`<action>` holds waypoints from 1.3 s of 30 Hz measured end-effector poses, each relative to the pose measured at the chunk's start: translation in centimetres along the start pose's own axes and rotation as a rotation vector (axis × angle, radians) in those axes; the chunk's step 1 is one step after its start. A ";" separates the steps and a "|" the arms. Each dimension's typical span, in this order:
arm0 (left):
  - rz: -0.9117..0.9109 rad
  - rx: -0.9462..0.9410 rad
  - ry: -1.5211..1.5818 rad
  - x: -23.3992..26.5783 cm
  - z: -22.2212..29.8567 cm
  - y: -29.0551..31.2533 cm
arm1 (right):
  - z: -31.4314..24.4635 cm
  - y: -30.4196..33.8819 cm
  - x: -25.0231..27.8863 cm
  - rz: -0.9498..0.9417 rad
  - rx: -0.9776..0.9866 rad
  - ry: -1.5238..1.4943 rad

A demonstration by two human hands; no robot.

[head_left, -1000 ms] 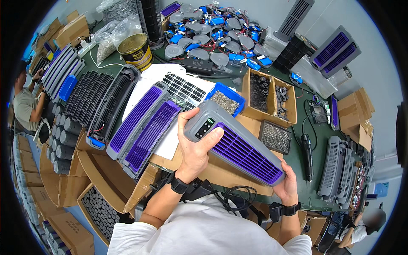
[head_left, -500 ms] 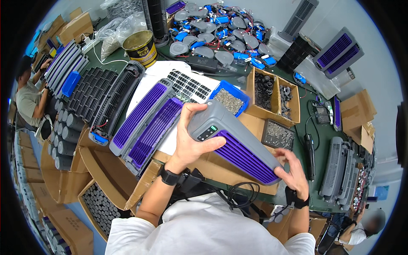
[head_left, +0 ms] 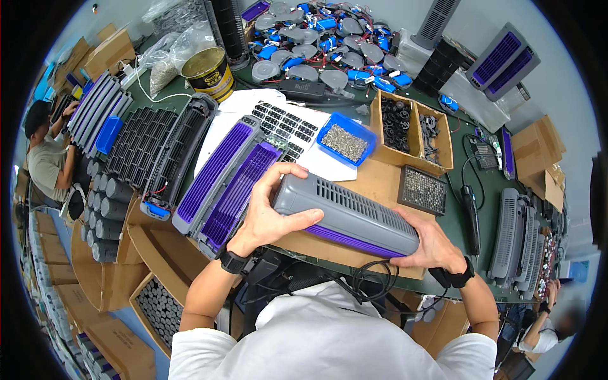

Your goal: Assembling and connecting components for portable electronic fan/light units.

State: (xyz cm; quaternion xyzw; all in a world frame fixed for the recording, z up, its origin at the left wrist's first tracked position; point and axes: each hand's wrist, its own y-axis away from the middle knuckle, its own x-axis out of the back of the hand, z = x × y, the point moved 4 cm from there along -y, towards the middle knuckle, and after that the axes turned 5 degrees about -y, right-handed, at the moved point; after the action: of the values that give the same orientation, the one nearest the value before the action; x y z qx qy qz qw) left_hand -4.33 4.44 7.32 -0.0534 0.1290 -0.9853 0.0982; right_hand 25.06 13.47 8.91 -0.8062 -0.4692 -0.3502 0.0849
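Between my two hands is a long grey and purple tower fan [head_left: 354, 212], held above the front of the bench. Its slotted grey back faces up, and the purple grille shows along the near lower side. My left hand [head_left: 269, 212] grips the left end, thumb on the near side and fingers over the far edge. Around the right end wraps my right hand [head_left: 430, 242], with its thumb on the near side. Just left of my left hand lie purple-grilled grey housings [head_left: 218, 180], side by side. Cardboard [head_left: 380, 183] lies beneath the fan.
A blue tray of screws [head_left: 344, 140], a divided box of black parts [head_left: 415, 134] and a dark tray of small metal pieces [head_left: 423, 191] stand beyond the fan. An electric screwdriver [head_left: 470, 212] lies right. Batteries with grey discs [head_left: 329, 47] pile at the back. Co-workers sit on both sides.
The fan has rolled in my hands: its purple grille and button panel faced up before, and the slotted grey back does now. My right hand has shifted its hold around the end.
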 end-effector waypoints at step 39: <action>-0.337 -0.147 -1.421 -3.6 -7.0 -16.9 | 1.7 -22.4 0.7 0.366 0.272 0.468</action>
State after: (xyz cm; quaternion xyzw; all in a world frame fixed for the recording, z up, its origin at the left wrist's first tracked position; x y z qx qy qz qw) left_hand -4.80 22.85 4.81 -0.7050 0.0899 -0.7035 0.0014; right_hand 7.84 26.94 3.80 -0.7559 -0.3268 -0.4392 0.3590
